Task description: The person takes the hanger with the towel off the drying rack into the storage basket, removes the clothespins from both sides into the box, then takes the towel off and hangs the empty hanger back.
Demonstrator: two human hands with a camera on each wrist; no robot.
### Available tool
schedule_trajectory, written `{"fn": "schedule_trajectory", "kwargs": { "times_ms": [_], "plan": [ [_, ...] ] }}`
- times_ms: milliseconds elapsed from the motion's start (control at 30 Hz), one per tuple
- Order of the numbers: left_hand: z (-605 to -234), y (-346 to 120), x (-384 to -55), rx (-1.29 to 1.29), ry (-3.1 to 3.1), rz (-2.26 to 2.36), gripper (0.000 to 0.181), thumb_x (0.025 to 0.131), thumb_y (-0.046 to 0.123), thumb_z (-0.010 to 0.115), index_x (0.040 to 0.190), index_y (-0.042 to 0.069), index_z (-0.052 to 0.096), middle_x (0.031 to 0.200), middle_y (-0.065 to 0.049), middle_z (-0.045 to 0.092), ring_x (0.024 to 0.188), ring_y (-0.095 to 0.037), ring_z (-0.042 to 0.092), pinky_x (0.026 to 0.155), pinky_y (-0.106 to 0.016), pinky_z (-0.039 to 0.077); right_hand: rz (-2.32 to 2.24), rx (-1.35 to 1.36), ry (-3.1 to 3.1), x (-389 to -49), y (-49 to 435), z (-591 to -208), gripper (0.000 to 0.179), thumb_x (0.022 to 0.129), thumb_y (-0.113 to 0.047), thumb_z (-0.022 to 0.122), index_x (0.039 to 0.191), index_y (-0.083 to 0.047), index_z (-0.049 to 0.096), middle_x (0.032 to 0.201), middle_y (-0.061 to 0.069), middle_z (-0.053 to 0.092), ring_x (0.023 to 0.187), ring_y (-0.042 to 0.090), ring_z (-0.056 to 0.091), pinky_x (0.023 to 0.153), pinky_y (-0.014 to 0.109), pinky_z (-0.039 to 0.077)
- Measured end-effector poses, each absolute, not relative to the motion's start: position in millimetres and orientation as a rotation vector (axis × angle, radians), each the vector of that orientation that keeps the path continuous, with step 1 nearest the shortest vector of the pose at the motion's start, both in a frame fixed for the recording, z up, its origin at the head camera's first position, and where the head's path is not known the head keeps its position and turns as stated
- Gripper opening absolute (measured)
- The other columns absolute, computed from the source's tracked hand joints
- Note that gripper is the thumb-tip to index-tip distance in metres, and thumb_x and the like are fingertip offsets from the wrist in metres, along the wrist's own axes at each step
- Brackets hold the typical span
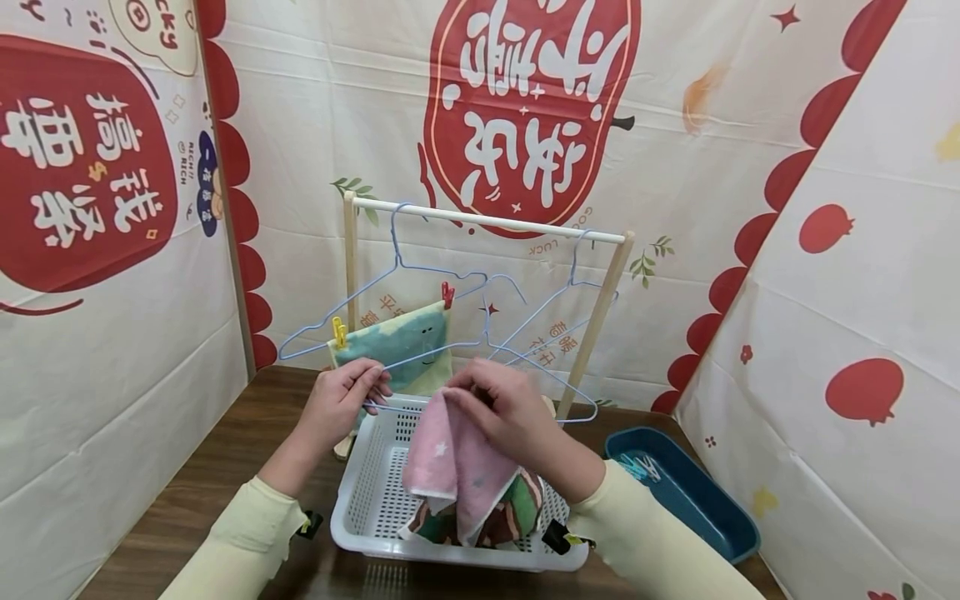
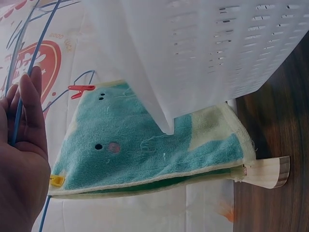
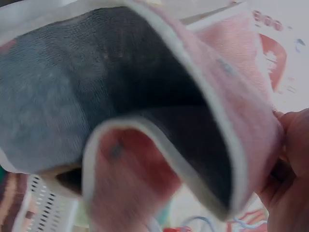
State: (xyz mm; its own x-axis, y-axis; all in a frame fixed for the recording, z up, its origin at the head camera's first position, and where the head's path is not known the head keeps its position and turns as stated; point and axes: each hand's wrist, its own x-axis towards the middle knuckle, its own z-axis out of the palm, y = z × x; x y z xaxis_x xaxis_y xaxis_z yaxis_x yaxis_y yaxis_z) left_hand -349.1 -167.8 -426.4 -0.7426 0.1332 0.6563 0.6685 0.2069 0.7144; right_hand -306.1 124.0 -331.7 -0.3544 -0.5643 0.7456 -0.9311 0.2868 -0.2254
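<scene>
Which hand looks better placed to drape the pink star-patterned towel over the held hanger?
Probably the right: the right hand pinches the pink star-patterned towel close to the blue hanger, which the left hand grips near one end.

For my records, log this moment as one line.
left hand: holds blue hanger | right hand: pinches pink cloth | teal cloth: clipped to another hanger
</scene>
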Motion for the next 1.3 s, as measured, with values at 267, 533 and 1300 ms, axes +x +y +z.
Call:
{"fn": "schedule_trajectory", "kwargs": {
  "times_ms": [267, 533, 1300],
  "plan": [
    [-426.7, -167.9, -350.6, -0.745, -2.013, -1.559, 0.02, 0.114, 0.005, 0.059, 0.105, 0.001, 0.076, 0.087, -0.01, 0.079, 0.072, -0.025, 0.078, 0.062, -0.031, 0.066, 0.665, 1.424, -2.143, -314.4, 105.9, -357.8, 0.005, 0.104, -0.012, 0.08, 0.103, -0.015, 0.076, 0.096, -0.006, 0.073, 0.085, 0.006, 0.066, 0.078, 0.022, 0.058],
    [-425.6, -168.5, -350.5, -0.756, -2.002, -1.552, 0.02, 0.115, 0.005, 0.058, 0.105, 0.001, 0.076, 0.087, -0.01, 0.079, 0.072, -0.022, 0.078, 0.06, -0.031, 0.066, 0.372, 1.523, -2.29, -323.8, 96.4, -375.6, 0.005, 0.105, -0.017, 0.08, 0.102, -0.016, 0.076, 0.099, -0.008, 0.073, 0.09, 0.005, 0.07, 0.081, 0.02, 0.058],
    [-427.6, -170.4, -352.5, -0.77, -2.004, -1.551, 0.02, 0.115, 0.004, 0.058, 0.105, 0.001, 0.076, 0.087, -0.009, 0.078, 0.072, -0.021, 0.077, 0.06, -0.032, 0.066, -0.214, 1.782, -2.512, -329.1, 94.0, -431.3, 0.021, 0.089, -0.012, 0.088, 0.085, -0.023, 0.072, 0.073, -0.017, 0.056, 0.07, -0.001, 0.048, 0.061, 0.016, 0.043]
  ]
}}
